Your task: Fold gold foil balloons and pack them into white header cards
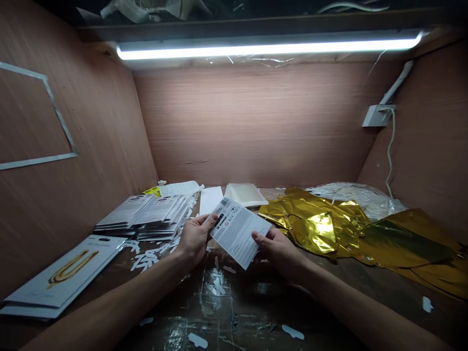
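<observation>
A white printed packaging card (237, 231) with small text and a barcode is tilted between my two hands above the table. My left hand (195, 236) pinches its left edge, thumb on the printed face. At the lower right edge my right hand (276, 248) grips it, thumb on top and the other fingers partly hidden behind. To the left lie stacks of similar cards (157, 212). Nearer on that side are bagged cards (68, 273) picturing a gold U-shaped balloon. Crumpled gold foil balloons (314, 229) spread out on the right.
White paper cut-outs (146, 261) litter the dark table (234, 312). Clear plastic bags (244, 194) lie at the back, with more clear plastic (358, 197) behind the foil. Wooden walls enclose three sides; a lit tube (270, 48) hangs above. A cable (389, 151) runs down the right side.
</observation>
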A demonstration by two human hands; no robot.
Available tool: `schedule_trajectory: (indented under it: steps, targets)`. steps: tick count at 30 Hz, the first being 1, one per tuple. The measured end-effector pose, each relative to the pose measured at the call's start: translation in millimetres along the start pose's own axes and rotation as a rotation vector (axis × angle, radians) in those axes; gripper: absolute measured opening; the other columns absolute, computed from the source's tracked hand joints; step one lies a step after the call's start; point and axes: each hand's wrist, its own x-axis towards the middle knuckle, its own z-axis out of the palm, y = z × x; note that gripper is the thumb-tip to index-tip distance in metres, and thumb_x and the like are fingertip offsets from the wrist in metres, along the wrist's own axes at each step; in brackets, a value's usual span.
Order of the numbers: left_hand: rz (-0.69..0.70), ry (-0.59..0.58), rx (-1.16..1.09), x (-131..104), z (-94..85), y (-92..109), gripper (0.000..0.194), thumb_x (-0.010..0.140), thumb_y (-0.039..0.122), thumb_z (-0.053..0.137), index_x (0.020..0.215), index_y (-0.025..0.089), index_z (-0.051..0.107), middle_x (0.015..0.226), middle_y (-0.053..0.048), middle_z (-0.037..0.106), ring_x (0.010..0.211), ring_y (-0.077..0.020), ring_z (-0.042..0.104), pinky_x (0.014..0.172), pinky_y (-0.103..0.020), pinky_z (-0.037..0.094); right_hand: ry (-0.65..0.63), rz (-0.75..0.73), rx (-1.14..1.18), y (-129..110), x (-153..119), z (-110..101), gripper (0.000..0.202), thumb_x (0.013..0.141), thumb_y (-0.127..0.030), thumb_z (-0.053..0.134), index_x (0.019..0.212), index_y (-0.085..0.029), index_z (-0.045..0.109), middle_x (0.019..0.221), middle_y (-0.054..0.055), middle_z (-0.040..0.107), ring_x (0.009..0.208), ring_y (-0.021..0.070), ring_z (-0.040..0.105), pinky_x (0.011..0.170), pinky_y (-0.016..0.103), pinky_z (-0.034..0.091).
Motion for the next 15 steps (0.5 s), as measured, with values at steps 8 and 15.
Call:
schedule_trajectory:
  steps: [8, 15]
  targets:
    - [-0.107, -0.089, 0.212, -2, -3.2, 16, 0.018, 0.077, 0.025, 0.077, 0.087, 0.01, 0.078, 0.081, -0.013, 0.078, 0.065, -0.0226, 0.073, 0.057, -0.033, 0.061, 0.095, 0.057, -0.201, -3, -3, -2, 0.033, 0.089, -0.049, 0.069, 0.083, -0.017, 0.063, 0.054, 0.0, 0.06, 0.036, 0.0101, 0.048, 0.03, 0.02, 0.037]
    - [0.01, -0.223, 0.547, 4, -16.4, 26, 0.02, 0.073, 0.017, 0.071, 0.09, 0.017, 0.08, 0.089, -0.009, 0.079, 0.077, -0.0227, 0.074, 0.068, -0.031, 0.059, -0.041, 0.064, -0.247, -4, -6, -4, 0.04, 0.087, -0.058, 0.068, 0.079, -0.018, 0.063, 0.056, 0.001, 0.06, 0.038, 0.0116, 0.05, 0.032, 0.023, 0.04]
